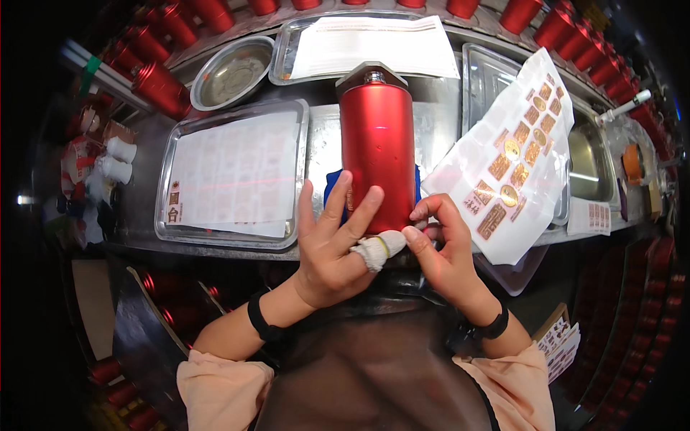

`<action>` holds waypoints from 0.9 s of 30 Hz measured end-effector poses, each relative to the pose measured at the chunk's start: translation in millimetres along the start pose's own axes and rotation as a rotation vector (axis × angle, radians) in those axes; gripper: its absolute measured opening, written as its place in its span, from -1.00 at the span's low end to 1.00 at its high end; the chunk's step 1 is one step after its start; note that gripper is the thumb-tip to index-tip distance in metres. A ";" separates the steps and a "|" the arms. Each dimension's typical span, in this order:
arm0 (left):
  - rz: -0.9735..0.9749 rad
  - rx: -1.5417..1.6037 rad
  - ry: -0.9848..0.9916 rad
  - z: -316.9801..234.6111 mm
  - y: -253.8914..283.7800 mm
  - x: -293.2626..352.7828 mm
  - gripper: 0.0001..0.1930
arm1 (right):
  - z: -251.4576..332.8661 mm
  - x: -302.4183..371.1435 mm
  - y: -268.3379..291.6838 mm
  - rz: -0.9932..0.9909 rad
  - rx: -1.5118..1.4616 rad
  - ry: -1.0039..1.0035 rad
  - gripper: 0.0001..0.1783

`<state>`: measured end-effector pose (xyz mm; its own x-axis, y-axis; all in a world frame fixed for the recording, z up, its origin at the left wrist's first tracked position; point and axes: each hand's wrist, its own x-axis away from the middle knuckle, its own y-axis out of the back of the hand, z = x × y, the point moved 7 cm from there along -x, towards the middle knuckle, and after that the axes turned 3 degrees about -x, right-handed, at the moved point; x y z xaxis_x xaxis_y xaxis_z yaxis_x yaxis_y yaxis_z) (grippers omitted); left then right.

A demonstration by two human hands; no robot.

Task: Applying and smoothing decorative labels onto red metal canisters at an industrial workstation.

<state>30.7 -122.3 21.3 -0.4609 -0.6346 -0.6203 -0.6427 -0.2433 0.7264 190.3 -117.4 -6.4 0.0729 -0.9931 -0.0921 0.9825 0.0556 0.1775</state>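
A glossy red bottle (378,154) lies in front of me with its bare metal-coloured neck pointing away. Blue cloth (333,188) shows beneath it on both sides. My left hand (334,251) is at the bottle's lower left, fingers spread, with fingertips over its side. A white knitted cover (379,249) sits on one of its digits, near the bottle's base. At the lower right edge of the bottle, my right hand (447,248) has thumb and forefinger pinched together. Whatever may be between them is too small to make out.
A tray (305,144) with a pale printed sheet stands left, beside a metal bowl (233,75). Another tray (279,72) holds white paper at the back. A sheet of gold and red stickers (517,158) lies right, near a sink (593,169). Several red bottles (159,87) line the back.
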 end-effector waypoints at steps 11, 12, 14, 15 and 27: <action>0.015 0.221 0.201 20.3 8.0 5.4 -0.25 | 56.2 23.4 -15.8 0.174 0.441 0.520 -0.57; 0.014 0.258 0.213 23.8 5.7 2.8 -0.23 | 51.3 20.0 -17.6 0.160 0.412 0.502 -0.57; 0.009 0.293 0.223 26.6 -0.9 -0.1 -0.21 | 44.3 17.3 -17.5 0.147 0.385 0.490 -0.56; 0.015 0.296 0.217 25.5 -4.8 0.3 -0.20 | 44.1 20.1 -9.0 0.075 0.331 0.487 -0.60; -0.009 0.138 0.180 21.0 6.0 -14.8 -0.34 | 29.8 33.1 7.2 -0.147 0.411 0.355 -0.73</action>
<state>20.8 -99.0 28.6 -0.3462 -0.7562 -0.5553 -0.7300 -0.1546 0.6657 194.7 -152.9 21.0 0.0628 -0.8875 -0.4565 0.8444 -0.1965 0.4983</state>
